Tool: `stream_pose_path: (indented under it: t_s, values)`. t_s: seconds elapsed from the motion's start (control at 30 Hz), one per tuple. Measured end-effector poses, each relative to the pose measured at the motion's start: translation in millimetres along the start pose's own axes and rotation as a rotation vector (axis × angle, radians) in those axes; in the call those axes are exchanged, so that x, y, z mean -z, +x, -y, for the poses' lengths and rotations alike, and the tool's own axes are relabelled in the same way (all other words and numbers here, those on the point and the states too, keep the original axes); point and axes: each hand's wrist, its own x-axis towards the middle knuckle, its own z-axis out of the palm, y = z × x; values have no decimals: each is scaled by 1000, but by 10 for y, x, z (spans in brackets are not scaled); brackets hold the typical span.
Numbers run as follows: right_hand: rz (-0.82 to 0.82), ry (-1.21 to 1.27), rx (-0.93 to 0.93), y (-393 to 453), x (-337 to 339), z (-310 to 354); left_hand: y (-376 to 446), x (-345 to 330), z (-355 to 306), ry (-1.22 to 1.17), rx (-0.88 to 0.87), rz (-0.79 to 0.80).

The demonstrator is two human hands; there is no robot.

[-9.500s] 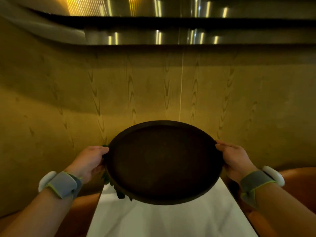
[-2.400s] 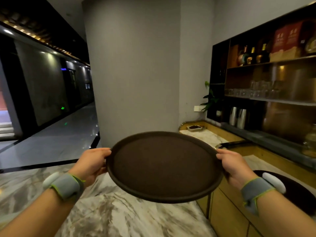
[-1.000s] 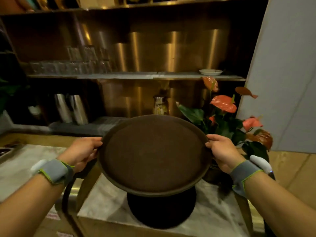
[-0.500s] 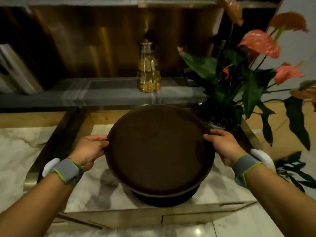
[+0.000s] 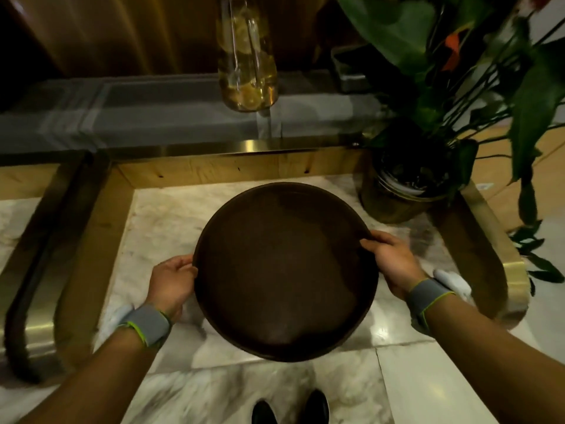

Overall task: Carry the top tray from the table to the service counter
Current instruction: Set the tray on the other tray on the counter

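Note:
A round dark brown tray [image 5: 284,270] fills the middle of the head view, low over the marble top of the service counter [image 5: 162,218]. My left hand [image 5: 172,280] grips its left rim and my right hand [image 5: 394,263] grips its right rim, thumbs over the edge. Both wrists wear grey bands. The tray's near edge overhangs the counter's front. Whether the tray touches the marble, or another tray under it, I cannot tell.
A potted plant in a brass pot [image 5: 400,194] stands at the counter's right back corner, leaves reaching over. A glass carafe of yellow liquid [image 5: 247,56] stands on the ledge behind. A wooden and brass frame [image 5: 91,228] borders the marble. My shoes [image 5: 290,408] show on the floor.
The tray has come down closer to the counter top and the view has tilted further down. The dark tray seen under it half a second ago is now hidden.

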Motion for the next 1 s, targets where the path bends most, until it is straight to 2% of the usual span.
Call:
stream_pose_path:
  t_s: [0.37,0.63,0.8,1.0]
  values:
    - [36,-34,-8,334,64,-296,54,-163,194,160,10,-44]
    - [48,-35,72,326,3,-381,142,-182,333,137,-47,-31]
    - [41,-238,116,278,19,-522,138,-197,370,126,-62,10]
    - [76,-191,120,367,117,-601,83,-196,370,62,-98,62]
